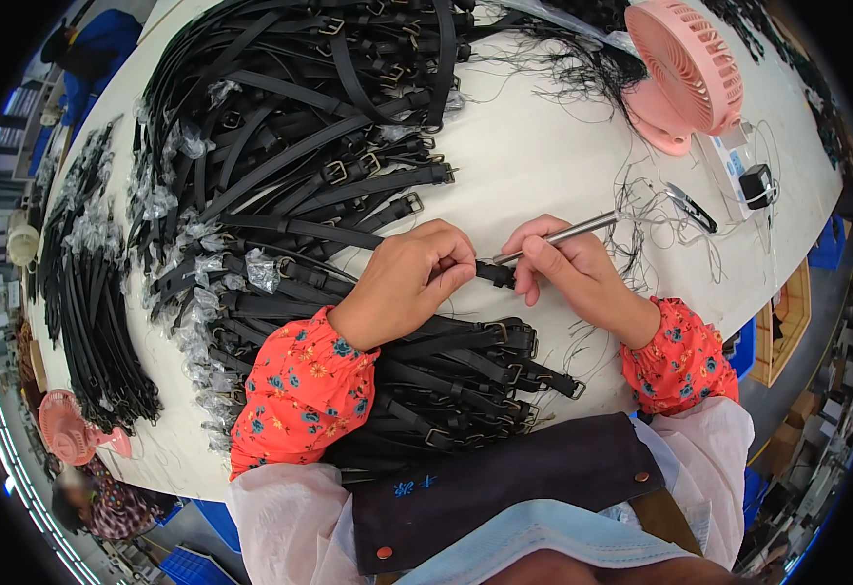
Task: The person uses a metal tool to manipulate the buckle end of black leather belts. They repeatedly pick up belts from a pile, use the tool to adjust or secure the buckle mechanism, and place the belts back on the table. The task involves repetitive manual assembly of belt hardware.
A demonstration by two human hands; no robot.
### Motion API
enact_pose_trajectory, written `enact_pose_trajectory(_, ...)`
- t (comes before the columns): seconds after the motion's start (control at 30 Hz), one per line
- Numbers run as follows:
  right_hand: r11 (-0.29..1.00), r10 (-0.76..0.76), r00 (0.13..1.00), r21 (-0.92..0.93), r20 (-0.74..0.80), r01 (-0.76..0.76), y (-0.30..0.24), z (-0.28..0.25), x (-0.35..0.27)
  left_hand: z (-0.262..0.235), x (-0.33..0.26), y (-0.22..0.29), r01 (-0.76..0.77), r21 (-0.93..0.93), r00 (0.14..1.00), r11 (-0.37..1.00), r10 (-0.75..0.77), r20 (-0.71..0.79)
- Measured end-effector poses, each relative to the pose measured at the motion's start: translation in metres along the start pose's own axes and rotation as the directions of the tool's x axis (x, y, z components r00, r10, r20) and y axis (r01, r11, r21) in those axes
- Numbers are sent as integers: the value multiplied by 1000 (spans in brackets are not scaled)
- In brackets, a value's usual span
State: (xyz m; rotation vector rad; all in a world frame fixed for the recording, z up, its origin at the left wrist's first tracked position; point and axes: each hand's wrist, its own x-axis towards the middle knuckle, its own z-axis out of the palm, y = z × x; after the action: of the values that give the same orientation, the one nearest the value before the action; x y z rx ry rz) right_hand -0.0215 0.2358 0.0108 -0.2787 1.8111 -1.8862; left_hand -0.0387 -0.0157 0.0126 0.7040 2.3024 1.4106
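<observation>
A black belt (pixel 295 227) runs in from the left and passes beneath my left hand (pixel 412 273). Its end with a keeper loop (pixel 495 273) shows between my hands. My left thumb and fingertips are pinched together beside that end; what they grip is too small to make out. My right hand (pixel 573 268) holds a slim silver pen-like metal tool (pixel 584 228), its narrow tip pointing left at the belt's end. Some right fingers lie beside or under this end. More black belts with buckles (pixel 456 390) lie in a heap around my left hand, below both wrists too.
Clear plastic wrapping (pixel 263 271) covers many belt ends. Farther left lies another belt bundle (pixel 105 331). At the right are a pink fan (pixel 685 68), a black-handled cutter (pixel 692 209), loose threads (pixel 631 210) and a black plug adapter (pixel 758 185). A second pink fan (pixel 71 427) stands lower left.
</observation>
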Motion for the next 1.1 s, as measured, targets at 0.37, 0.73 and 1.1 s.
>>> enact_pose_trajectory(0.37, 999, -28, 999, 19, -34, 28, 2, 0, -2, 0, -2, 8, -7, 63, 997, 998, 11, -76)
enact_pose_trajectory(0.73, 984, -176, 980, 19, -94, 178, 6, -3, -3, 7, -2, 0, -284, 633, 916, 720, 398, -41)
enact_pose_trajectory(1.1, 985, -166, 980, 18, -108, 169, 6, -2, -2, 13, -4, 4, -119, 314, 980, 942, 162, -116)
